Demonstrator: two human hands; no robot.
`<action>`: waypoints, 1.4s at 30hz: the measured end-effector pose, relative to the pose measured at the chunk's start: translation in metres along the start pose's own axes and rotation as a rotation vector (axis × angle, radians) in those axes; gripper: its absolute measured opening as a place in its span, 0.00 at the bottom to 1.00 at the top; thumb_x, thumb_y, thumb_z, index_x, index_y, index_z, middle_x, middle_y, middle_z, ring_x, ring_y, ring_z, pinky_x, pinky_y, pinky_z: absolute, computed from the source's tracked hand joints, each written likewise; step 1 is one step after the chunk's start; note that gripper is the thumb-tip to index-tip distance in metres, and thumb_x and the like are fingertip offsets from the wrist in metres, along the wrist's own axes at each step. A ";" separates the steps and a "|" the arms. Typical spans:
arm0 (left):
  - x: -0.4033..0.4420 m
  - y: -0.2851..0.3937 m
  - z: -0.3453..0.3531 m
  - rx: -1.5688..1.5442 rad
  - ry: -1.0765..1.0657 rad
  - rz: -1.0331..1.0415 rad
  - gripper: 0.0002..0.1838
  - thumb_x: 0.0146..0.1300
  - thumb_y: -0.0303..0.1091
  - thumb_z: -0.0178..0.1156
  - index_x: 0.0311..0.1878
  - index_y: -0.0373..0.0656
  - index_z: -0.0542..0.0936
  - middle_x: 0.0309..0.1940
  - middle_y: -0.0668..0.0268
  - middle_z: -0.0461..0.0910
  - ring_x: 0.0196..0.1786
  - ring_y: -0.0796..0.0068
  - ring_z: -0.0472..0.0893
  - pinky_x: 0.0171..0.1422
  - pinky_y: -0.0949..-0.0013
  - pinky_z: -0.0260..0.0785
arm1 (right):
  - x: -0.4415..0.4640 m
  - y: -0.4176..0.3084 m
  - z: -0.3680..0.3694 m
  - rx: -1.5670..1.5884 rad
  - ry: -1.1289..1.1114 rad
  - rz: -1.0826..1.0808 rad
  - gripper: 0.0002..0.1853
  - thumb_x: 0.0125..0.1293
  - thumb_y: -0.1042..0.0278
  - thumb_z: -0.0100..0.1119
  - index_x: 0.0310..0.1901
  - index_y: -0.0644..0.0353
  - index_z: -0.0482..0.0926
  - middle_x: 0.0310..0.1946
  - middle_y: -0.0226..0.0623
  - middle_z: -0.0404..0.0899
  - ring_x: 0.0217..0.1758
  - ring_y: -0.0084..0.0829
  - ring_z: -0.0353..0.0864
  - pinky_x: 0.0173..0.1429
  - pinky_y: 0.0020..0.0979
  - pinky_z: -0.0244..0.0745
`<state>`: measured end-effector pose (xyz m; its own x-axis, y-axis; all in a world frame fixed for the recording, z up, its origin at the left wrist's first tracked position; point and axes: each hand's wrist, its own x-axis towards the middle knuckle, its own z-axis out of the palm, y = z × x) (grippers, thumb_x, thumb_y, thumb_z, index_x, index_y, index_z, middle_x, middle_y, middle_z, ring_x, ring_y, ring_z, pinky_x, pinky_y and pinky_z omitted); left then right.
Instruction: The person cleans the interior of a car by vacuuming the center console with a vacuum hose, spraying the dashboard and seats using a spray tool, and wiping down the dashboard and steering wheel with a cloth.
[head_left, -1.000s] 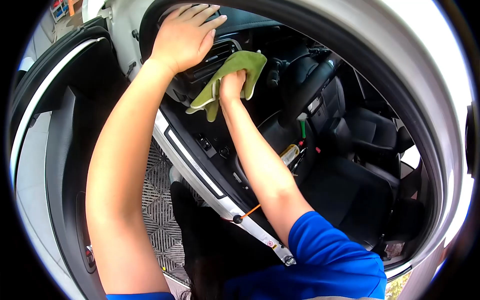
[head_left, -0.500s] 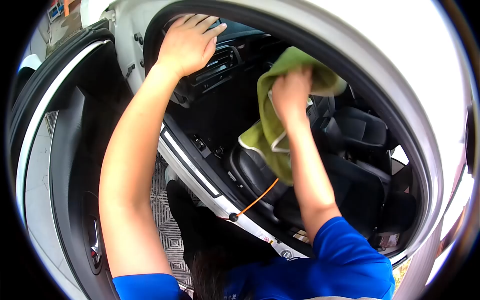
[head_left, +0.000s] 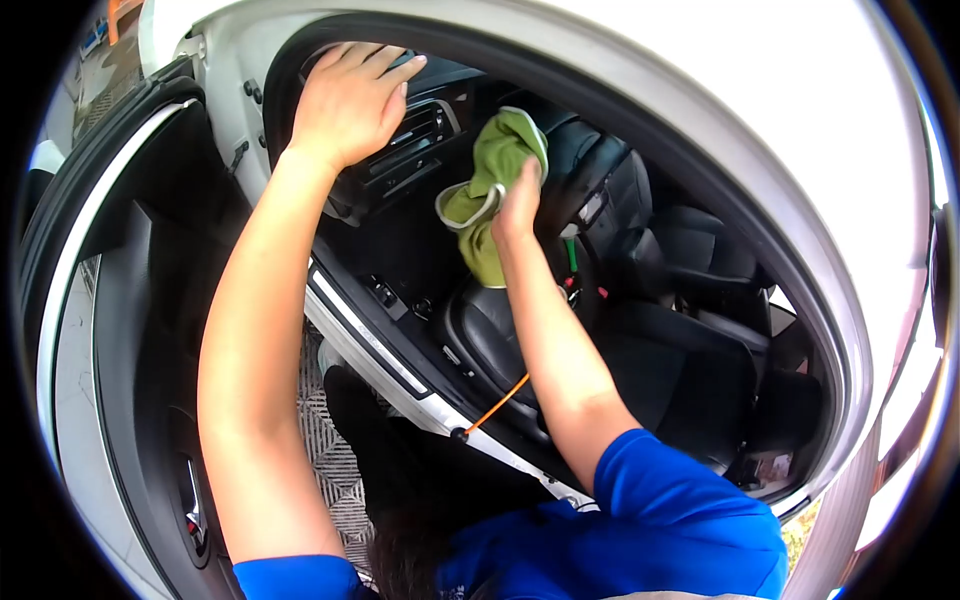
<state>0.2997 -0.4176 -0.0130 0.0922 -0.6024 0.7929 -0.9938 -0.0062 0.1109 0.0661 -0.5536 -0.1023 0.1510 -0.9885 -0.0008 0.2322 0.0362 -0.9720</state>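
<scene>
My left hand lies with its fingers spread at the upper front corner of the car's door opening, near the air vent. Inside the cabin, my right hand grips a green cloth with pale edging. The cloth is bunched above the hand, and a fold of it hangs down on the hand's left, over the front of the black seat. Part of my right hand's fingers is hidden behind the cloth.
An open car door stands on the left. An orange cord with a black ball crosses the white door sill. More dark seats are deeper in the cabin. The white door frame arches overhead.
The cloth and my right hand swung right across the cabin, then came back left toward the dashboard side. My left hand stays at the frame corner, and the view has shifted slightly.
</scene>
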 end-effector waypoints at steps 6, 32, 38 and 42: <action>-0.002 -0.003 0.005 0.004 -0.010 -0.013 0.16 0.57 0.35 0.56 0.49 0.48 0.82 0.50 0.66 0.80 0.56 0.65 0.76 0.64 0.60 0.63 | -0.014 0.039 0.008 0.218 0.144 -0.188 0.25 0.74 0.51 0.43 0.64 0.60 0.62 0.56 0.43 0.74 0.61 0.40 0.73 0.63 0.39 0.71; 0.003 0.002 -0.008 -0.017 0.077 0.055 0.14 0.51 0.32 0.57 0.42 0.45 0.83 0.43 0.63 0.81 0.47 0.62 0.78 0.55 0.58 0.67 | 0.036 0.023 0.001 0.744 -0.242 0.483 0.18 0.64 0.54 0.48 0.42 0.60 0.77 0.44 0.42 0.78 0.47 0.42 0.77 0.57 0.43 0.73; 0.001 -0.001 -0.005 -0.020 0.070 0.052 0.15 0.51 0.32 0.57 0.42 0.45 0.83 0.43 0.63 0.81 0.47 0.62 0.78 0.55 0.58 0.67 | 0.053 0.087 -0.002 0.777 0.245 0.638 0.25 0.73 0.54 0.29 0.57 0.60 0.72 0.58 0.46 0.73 0.63 0.44 0.70 0.69 0.48 0.62; 0.003 -0.002 -0.001 0.058 0.062 0.111 0.18 0.57 0.32 0.52 0.51 0.49 0.82 0.52 0.66 0.80 0.57 0.63 0.76 0.64 0.59 0.64 | 0.007 0.041 -0.008 0.808 0.015 0.486 0.30 0.74 0.51 0.23 0.65 0.65 0.61 0.67 0.50 0.62 0.70 0.48 0.62 0.73 0.54 0.53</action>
<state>0.3019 -0.4181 -0.0102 -0.0164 -0.5511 0.8343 -0.9999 0.0107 -0.0125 0.0696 -0.5605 -0.1440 0.3950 -0.8400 -0.3719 0.7440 0.5300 -0.4069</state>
